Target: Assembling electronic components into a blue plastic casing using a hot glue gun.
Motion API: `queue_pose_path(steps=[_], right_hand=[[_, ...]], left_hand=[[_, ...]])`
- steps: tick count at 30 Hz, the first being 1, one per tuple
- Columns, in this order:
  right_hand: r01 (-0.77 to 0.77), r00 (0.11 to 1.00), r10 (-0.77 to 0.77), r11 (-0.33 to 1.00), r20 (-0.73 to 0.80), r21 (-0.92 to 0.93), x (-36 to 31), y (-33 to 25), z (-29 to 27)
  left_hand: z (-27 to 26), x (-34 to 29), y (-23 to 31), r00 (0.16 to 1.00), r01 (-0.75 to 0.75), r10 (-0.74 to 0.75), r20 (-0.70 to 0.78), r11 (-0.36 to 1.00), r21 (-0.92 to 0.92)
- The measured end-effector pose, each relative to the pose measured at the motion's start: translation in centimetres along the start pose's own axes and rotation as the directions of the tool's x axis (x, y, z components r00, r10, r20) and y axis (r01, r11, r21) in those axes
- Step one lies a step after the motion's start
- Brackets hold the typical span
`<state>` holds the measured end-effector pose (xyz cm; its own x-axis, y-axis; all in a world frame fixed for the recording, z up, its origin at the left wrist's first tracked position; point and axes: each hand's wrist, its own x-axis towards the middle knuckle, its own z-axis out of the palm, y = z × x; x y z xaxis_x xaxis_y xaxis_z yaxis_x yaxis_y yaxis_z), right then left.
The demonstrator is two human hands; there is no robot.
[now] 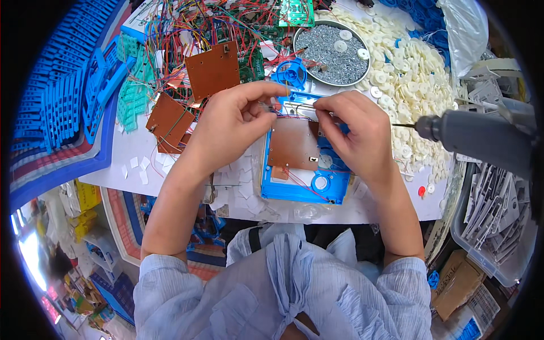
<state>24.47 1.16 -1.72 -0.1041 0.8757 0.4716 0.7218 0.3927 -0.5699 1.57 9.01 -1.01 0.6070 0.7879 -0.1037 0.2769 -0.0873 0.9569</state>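
In front of me a blue plastic casing (337, 190) lies open on the table, with a brown circuit board (292, 146) inside it. Red wires run from the board past a round speaker-like part (321, 182) low in the casing. Over the casing's far end, my right hand (360, 127) pinches the end of a thin silvery rod (303, 105). My left hand (235, 122) is at the far left corner, fingers curled and thumb near the forefinger. Thin wire-like pieces show between those fingertips, but what they grip is unclear.
A round tin of small screws (331, 54) stands beyond the casing, beside a heap of cream plastic discs (402, 85). Tangled wires and more brown boards (212, 71) lie at the far left. A dark power screwdriver (476, 139) juts in from the right. Blue plastic parts (56, 107) fill a tray at left.
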Motion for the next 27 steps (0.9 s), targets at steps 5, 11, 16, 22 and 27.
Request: queue_pose_path(steps=[5, 11, 16, 22, 27], right_hand=[[0.012, 1.0, -0.012, 1.0, 0.021, 0.024, 0.1, -0.1, 0.1], [-0.016, 1.0, 0.016, 1.0, 0.017, 0.011, 0.0, -0.2, 0.0], [-0.113, 0.994, 0.112, 0.99, 0.013, 0.089, 0.3, -0.3, 0.0], [-0.373, 0.922, 0.33, 0.897, 0.201, 0.236, 2.8, -0.3, 0.2], [-0.352, 0.922, 0.298, 0.912, 0.248, 0.212, 3.1, 0.1, 0.2]], left_hand=[[-0.4, 0.1, -0.1, 1.0, 0.024, -0.026, -0.014, 0.992, -0.125], [-0.1, 0.4, -0.4, 0.999, 0.014, -0.022, -0.039, 0.982, -0.19], [0.5, 1.0, -1.0, 1.0, 0.009, -0.009, 0.0, 0.953, -0.304], [0.9, 1.6, -0.7, 1.0, -0.004, 0.006, 0.004, 0.942, -0.337], [1.4, 1.8, -0.6, 0.998, -0.06, 0.058, -0.015, 0.956, -0.289]])
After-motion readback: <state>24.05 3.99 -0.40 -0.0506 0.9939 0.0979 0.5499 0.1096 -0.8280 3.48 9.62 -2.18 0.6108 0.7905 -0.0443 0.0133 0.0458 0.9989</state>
